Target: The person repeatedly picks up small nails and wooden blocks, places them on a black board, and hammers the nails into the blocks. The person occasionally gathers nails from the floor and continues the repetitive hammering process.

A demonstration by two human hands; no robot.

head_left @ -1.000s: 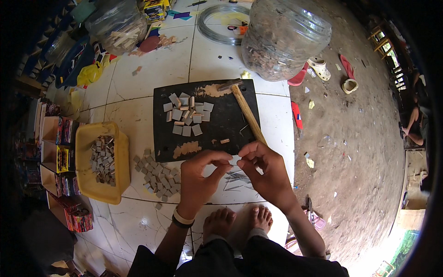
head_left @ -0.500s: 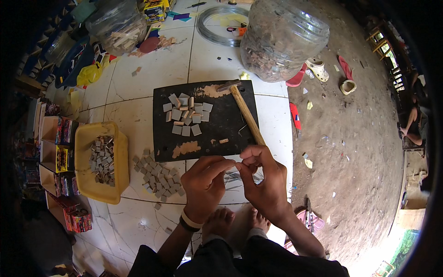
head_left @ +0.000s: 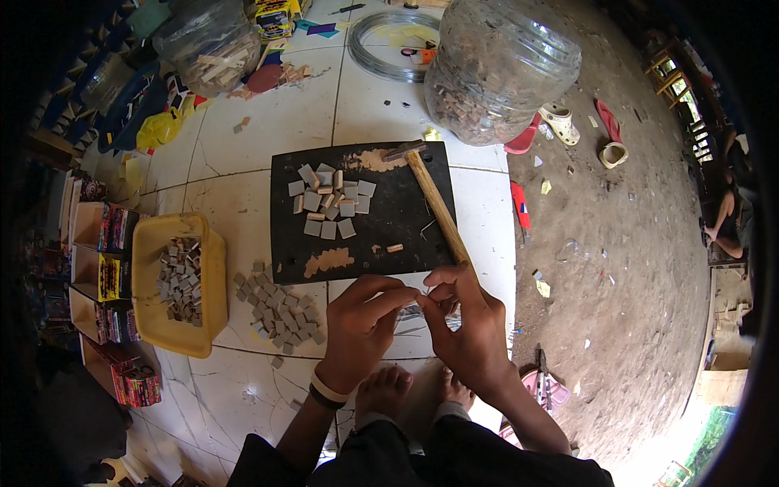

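Note:
My left hand (head_left: 361, 329) and my right hand (head_left: 469, 329) meet just off the near edge of a black board (head_left: 381, 264). The fingertips of both are pinched together around something thin and small, too fine to name. Lying on the board, a hammer (head_left: 436, 199) with a wooden handle points its grip toward my right hand. Small square grey-faced pieces (head_left: 328, 230) with wooden edges form a loose cluster on the board's left half. One little wooden piece (head_left: 394, 248) lies apart, close to the near edge. Partly hidden beneath my hands are thin shiny strands (head_left: 412, 318).
Left of my left hand, grey squares (head_left: 280, 312) are heaped on white tiles, beside a yellow tub (head_left: 215, 284) of similar pieces. Small boxes (head_left: 114, 280) line the far left. A wire coil (head_left: 365, 69) and a large clear plastic container (head_left: 503, 77) stand at the back. Dirt ground (head_left: 600, 325) lies rightward.
Both hands stay close together, pinching. My left hand has shifted slightly right, and the right hand's fingers have moved a little lower. The board and its pieces look the same.

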